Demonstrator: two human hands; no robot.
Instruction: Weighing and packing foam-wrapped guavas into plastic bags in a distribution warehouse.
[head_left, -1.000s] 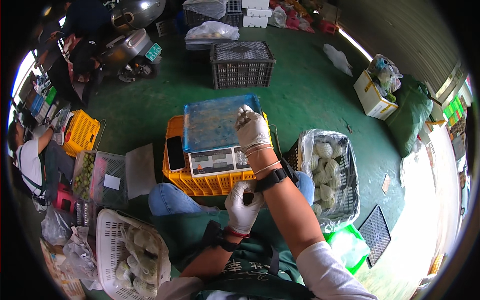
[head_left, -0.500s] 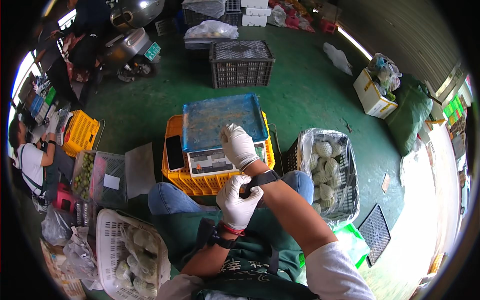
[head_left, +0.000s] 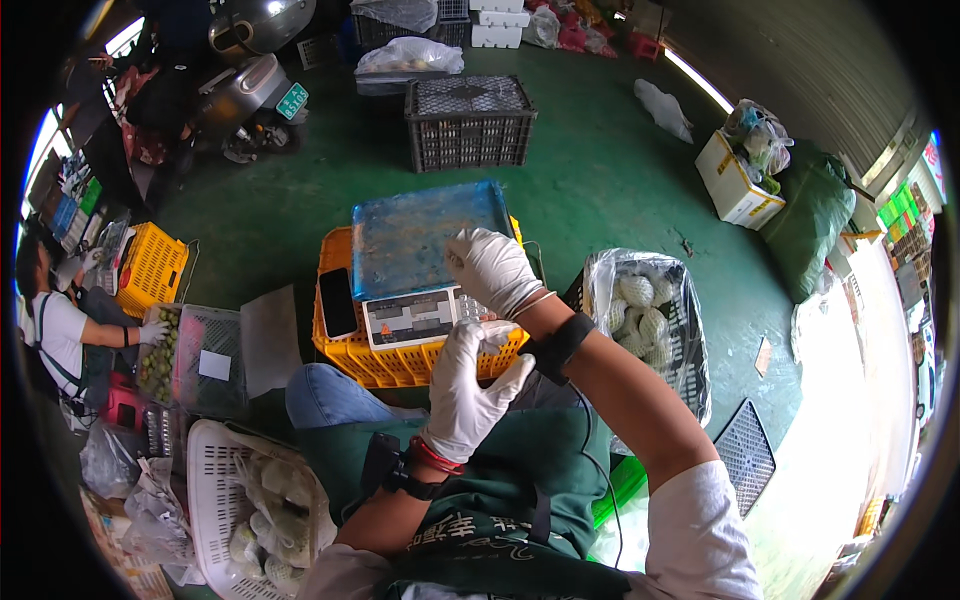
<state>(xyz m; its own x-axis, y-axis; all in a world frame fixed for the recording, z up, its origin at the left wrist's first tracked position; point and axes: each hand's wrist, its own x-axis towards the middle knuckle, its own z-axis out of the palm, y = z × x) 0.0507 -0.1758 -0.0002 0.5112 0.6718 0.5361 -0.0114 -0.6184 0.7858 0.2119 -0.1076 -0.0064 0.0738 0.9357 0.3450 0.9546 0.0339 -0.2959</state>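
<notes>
Both my hands wear white gloves over the middle of the scene. My right hand (head_left: 493,268) is curled into a fist above the blue tray (head_left: 430,235) of a weighing scale (head_left: 412,318), with nothing showing in it. Just below it, my left hand (head_left: 470,392) has thumb and fingers apart and holds nothing. A black strap (head_left: 565,345) circles my right wrist, with a thin cable (head_left: 598,465) hanging near it. My left wrist carries a black band (head_left: 412,482) and red cords (head_left: 436,456). The scale rests on an orange crate (head_left: 385,368), beside a dark phone (head_left: 338,303).
A lined crate of net-wrapped fruit (head_left: 640,325) stands right; a white basket (head_left: 205,500) holds more at lower left. Farther off are a black crate (head_left: 468,125), a white foam box (head_left: 735,185) and a scooter (head_left: 250,100). A seated co-worker (head_left: 62,325) reaches into green fruit (head_left: 160,365).
My left hand has let go of the right wrist strap and opened. The right hand stays closed. The co-worker's hand has moved down to the green fruit. The view has shifted slightly.
</notes>
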